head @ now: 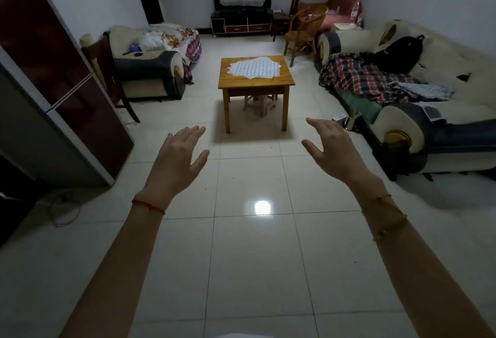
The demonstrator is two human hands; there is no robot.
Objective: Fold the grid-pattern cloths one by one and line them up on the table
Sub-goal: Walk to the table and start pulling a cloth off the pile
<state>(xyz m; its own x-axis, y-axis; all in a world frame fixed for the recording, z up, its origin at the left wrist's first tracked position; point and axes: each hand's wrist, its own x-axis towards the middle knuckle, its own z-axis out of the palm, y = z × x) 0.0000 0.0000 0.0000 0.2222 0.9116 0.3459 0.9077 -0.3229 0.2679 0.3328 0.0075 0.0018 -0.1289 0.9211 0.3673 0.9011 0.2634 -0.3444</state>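
Hands empty, folding not yet begun.
Left hand (178,151) and right hand (331,147) hang wide open at mid-frame; cloths (255,67) lie in a loose unfolded pile on the bench (228,81) at upper centre, well apart. Next move likely calls for walking over and lifting the top cloth.

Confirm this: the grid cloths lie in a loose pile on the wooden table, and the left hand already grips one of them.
Not quite. The head view shows the left hand open over the floor, well short of the table, holding nothing. The cloths do lie in a loose pile on it.
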